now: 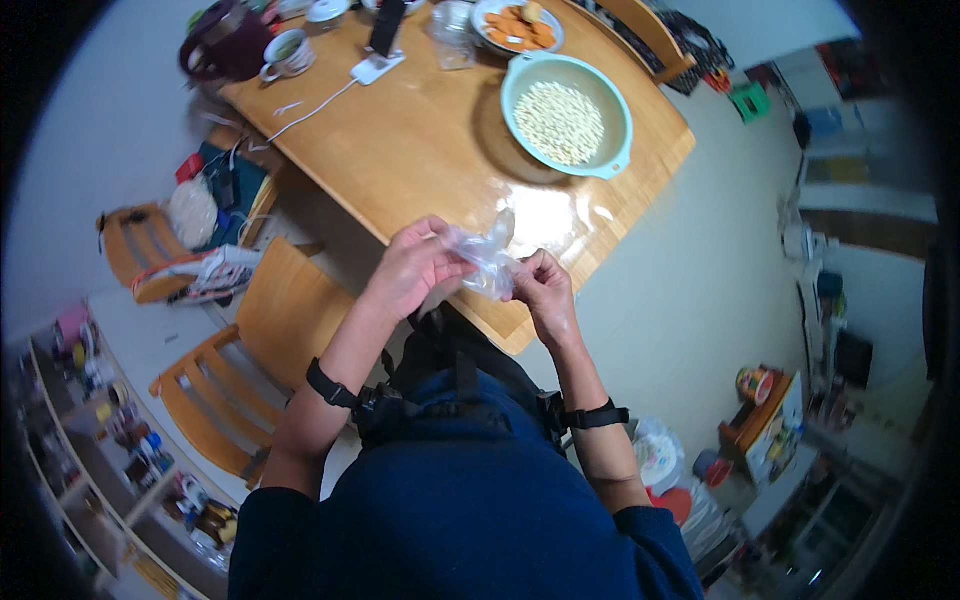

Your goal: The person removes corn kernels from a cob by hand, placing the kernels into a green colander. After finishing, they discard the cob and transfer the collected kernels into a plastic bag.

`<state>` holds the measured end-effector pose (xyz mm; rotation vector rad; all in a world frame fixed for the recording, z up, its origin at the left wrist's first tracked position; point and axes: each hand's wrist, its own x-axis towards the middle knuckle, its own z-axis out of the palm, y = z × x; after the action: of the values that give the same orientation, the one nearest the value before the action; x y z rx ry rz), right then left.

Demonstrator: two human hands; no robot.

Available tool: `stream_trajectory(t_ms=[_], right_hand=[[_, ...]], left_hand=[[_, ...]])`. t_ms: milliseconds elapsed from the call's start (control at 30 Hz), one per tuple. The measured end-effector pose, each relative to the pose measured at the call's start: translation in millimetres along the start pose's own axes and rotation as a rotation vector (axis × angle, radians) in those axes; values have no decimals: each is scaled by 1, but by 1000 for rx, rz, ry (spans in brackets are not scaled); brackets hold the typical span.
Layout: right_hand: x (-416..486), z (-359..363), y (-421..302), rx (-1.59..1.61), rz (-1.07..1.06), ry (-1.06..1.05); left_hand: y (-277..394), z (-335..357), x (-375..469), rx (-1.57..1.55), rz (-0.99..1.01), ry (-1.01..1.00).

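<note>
A clear thin plastic bag (487, 262) is stretched between my two hands above the table's near corner. My left hand (418, 266) holds its left side between thumb and fingers. On the other side, my right hand (544, 289) pinches the bag's edge with thumb and forefinger. The bag looks crumpled, and I see nothing inside it. Farther up the wooden table (390, 157) stands a mint-green plastic basin (619, 135) with two handles. Many small pale kernels or beans (561, 124) cover its bottom.
Behind the basin are a bowl (556, 37) of orange slices and a clear plastic container (452, 34). A phone on a stand (384, 34), a white power strip (377, 67) with its cord, a mug (289, 54) and a dark jug (232, 41) line the far left. A wooden chair (289, 300) stands at my left.
</note>
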<state>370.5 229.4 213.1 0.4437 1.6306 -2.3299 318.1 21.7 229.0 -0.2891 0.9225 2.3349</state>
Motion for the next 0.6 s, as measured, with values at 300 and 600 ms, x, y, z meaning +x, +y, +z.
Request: stream_trajectory(t_ms=[300, 600], right_hand=[[63, -38, 2, 925, 94, 444], [77, 1, -13, -228, -220, 52]], left_hand=[[29, 28, 58, 681, -59, 11], [46, -25, 168, 1211, 204, 320]])
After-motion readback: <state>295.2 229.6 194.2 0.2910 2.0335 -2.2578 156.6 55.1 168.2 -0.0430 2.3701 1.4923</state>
